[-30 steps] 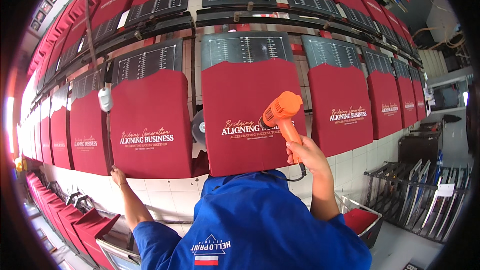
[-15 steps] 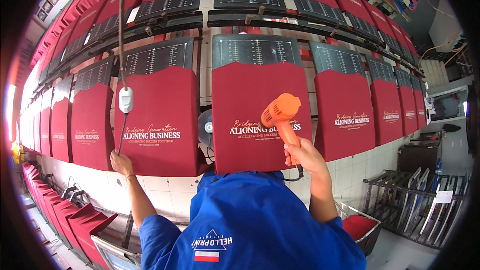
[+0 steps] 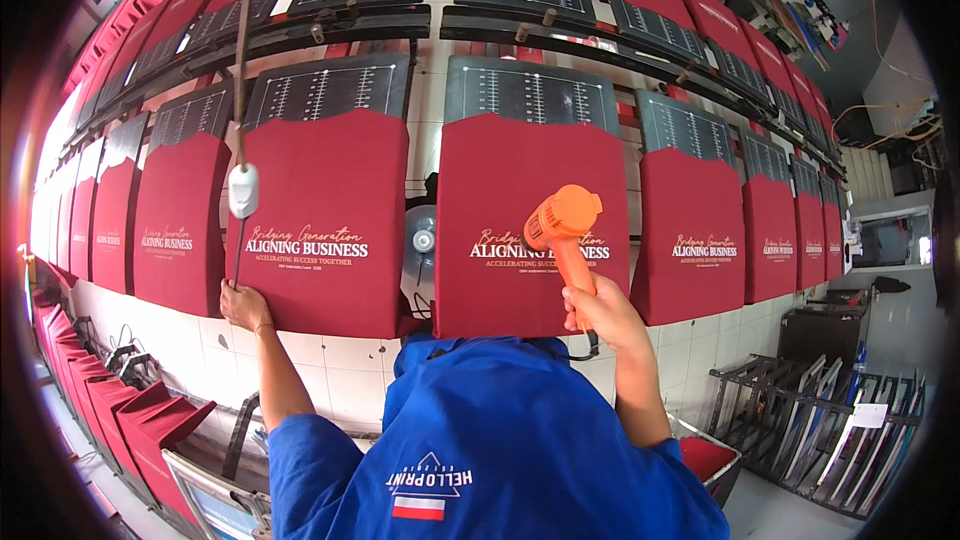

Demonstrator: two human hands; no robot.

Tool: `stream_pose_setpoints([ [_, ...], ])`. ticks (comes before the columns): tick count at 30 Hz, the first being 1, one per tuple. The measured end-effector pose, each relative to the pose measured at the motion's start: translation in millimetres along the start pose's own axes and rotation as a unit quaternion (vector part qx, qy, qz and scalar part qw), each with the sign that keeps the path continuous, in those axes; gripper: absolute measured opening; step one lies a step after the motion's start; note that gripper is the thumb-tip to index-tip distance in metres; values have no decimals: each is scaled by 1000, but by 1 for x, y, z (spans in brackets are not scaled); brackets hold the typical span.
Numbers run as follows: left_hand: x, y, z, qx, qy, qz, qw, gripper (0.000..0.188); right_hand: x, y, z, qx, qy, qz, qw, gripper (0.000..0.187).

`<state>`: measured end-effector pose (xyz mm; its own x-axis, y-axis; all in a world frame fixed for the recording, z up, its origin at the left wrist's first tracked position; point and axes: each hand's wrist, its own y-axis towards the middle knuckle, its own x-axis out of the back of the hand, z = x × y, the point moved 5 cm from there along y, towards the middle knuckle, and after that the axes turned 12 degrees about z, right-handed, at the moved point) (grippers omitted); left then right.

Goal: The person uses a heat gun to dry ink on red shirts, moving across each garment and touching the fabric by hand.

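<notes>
In the head view, my right fingers (image 3: 598, 308) are wrapped around the handle of the orange heat gun (image 3: 568, 218), which I hold above the middle maroon cloth (image 3: 530, 165), its dark nozzle end angled down and to the left over the pale print (image 3: 498, 252). The cloth lies on a black marked board (image 3: 530, 92) whose far end stays bare. What has just changed is small: the cloths have all slid a little to the right in my sight, while the heat gun sits almost where it was, so against the print its nozzle is now further left, and more lettering shows on the right. I judge that, for the work in hand, this shifts the aim across the same print rather than on to another cloth; whether air is blowing, I cannot tell. My left fingers (image 3: 236, 302) keep their place at the near left corner of the left maroon cloth (image 3: 325, 170), curled where a dark cord (image 3: 240, 245) comes down to them; I cannot tell whether they pinch cord, cloth or both. The white switch (image 3: 243, 191) on that cord, clear of the cloth's left edge a second ago, now hangs across it.
</notes>
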<state>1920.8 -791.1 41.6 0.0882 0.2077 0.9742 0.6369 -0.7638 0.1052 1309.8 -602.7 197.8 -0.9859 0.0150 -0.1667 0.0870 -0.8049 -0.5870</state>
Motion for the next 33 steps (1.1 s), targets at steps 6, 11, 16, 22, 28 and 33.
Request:
stream_pose_setpoints([
  [6,-1,1,1,10,-3,-12,1000,38,-6,10,5,16,-6,8,1000,18],
  [11,0,0,2,16,-1,-5,1000,39,-10,10,13,-22,-13,30,999,20],
  [16,4,-2,-2,25,-8,-3,1000,39,-17,11,13,-22,-38,55,998,23],
  [22,3,-2,-1,22,-3,0,1000,39,-25,20,15,2,-42,49,998,23],
  [28,4,-2,-2,33,-11,9,999,40,-32,27,15,6,-34,47,998,22],
  [33,4,-3,1,34,-7,9,999,41,-37,28,21,-23,-48,68,996,25],
])
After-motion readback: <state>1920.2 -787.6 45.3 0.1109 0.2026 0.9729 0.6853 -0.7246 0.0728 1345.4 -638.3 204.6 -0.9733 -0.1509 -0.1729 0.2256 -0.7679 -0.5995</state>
